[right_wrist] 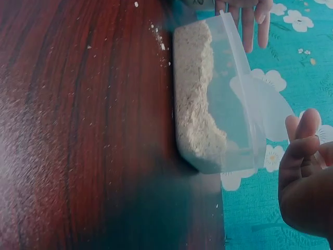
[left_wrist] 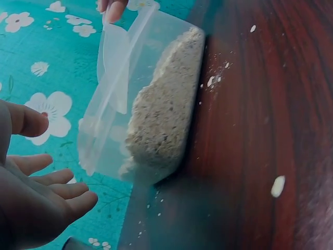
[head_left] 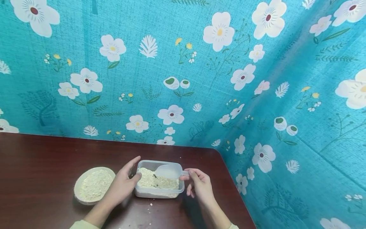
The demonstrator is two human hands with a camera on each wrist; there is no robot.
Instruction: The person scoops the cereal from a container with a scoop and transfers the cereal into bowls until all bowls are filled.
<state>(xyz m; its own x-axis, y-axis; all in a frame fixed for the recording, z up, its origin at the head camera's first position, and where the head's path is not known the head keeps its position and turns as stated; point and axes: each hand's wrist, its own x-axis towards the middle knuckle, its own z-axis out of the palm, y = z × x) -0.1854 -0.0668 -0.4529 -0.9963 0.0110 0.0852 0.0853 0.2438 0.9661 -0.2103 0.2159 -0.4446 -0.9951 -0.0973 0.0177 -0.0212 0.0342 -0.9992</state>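
Note:
A clear plastic container (head_left: 158,194) stands on the table, partly filled with pale oat flakes (head_left: 147,178) and a browner grain beside them. My right hand (head_left: 201,187) pinches the short handle of a translucent plastic scoop (head_left: 168,171), whose bowl overlaps the container's opening at the right. At the container's left end is my left hand (head_left: 124,184), fingers extended and thumb near the rim. The left wrist view shows that left hand (left_wrist: 47,192) with spread, relaxed fingers, apart from the container wall (left_wrist: 117,151).
Left of the container, a round bowl (head_left: 76,190) holds more pale flakes. Stray flakes (head_left: 151,205) lie on the dark red wooden table (head_left: 37,178). A blue flowered cloth (head_left: 183,95) hangs behind the table and along its right side.

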